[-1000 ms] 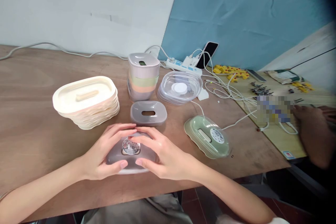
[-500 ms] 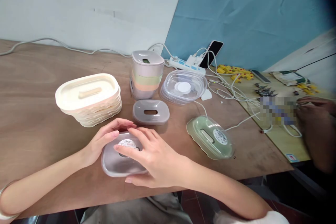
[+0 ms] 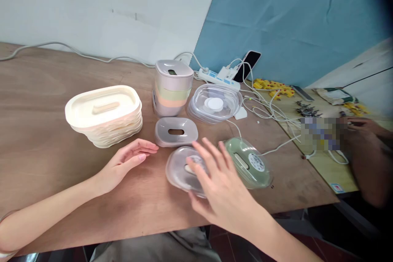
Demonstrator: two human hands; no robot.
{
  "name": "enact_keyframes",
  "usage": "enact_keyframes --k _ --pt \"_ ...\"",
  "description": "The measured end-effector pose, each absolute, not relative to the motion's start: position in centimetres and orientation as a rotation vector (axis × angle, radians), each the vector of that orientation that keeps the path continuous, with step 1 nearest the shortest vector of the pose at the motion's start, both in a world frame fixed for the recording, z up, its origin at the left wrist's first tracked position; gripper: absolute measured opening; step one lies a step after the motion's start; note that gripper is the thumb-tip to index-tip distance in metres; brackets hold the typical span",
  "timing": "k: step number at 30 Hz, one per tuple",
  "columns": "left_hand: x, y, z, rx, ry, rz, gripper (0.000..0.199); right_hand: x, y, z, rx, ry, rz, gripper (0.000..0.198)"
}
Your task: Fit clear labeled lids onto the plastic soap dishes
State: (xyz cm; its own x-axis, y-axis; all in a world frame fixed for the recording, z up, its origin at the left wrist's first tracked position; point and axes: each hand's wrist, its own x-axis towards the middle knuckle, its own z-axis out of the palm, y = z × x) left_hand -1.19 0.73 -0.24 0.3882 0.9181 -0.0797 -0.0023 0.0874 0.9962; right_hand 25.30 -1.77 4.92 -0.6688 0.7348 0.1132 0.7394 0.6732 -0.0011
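The fingers of the right hand [image 3: 222,188] are spread over the right part of a sticker-marked grey lid [image 3: 178,172] under a clear cover; the thumb lies at its near edge. I cannot tell whether they grip it or only rest on it. The left hand [image 3: 119,168] holds nothing, its fingers loosely bent, their tips just beside the near left corner of an uncovered grey lid [image 3: 176,125]. The covered lid lies on the desk [image 3: 147,217] in front of the uncovered one, between the two hands but closer to the right. Just right of the right fingers sits a green lid [image 3: 247,175], also under a clear cover. Farther left stands a stack of cream oval trays [image 3: 102,116]. Behind the uncovered lid rises a stack of lilac, green and peach bins [image 3: 173,90], with clear covers [image 3: 201,110] piled beside it. Beyond these are a power strip [image 3: 211,77] and a leaning phone [image 3: 248,65]. At far right, a co-worker's hand [image 3: 365,127] is near a blurred patch.
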Motion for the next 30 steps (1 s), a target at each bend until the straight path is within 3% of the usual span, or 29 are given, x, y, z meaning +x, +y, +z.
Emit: enact_keyframes --k 4,9,14,17,20,25,30 --pt "-1.2 0.7 -0.6 1.367 0.960 0.851 0.026 27.8 -1.5 5.9 -1.497 -2.713 -0.362 0.036" --pt "-1.2 0.5 -0.7 1.594 0.965 0.854 0.023 27.9 1.0 7.4 -1.449 -2.686 -0.353 0.044" --pt "-0.7 -0.4 -0.4 2.171 1.075 0.640 0.067 26.9 5.1 7.5 -1.513 -2.471 -0.556 0.037" --pt "-0.5 -0.7 -0.5 2.377 1.157 0.473 0.078 27.2 7.2 6.5 -1.576 -2.445 -0.707 0.035" --pt "-0.6 -0.5 -0.3 2.453 1.186 0.516 0.066 27.9 8.3 5.5 -1.575 -2.428 -0.767 0.031" --pt "-0.9 -0.1 0.4 2.577 1.170 0.719 0.011 28.9 8.5 4.7 -1.529 -2.378 -0.781 0.027" --pt "-0.8 -0.3 0.5 2.732 1.020 0.797 0.012 29.2 8.7 4.5 -1.500 -2.321 -0.759 0.031"
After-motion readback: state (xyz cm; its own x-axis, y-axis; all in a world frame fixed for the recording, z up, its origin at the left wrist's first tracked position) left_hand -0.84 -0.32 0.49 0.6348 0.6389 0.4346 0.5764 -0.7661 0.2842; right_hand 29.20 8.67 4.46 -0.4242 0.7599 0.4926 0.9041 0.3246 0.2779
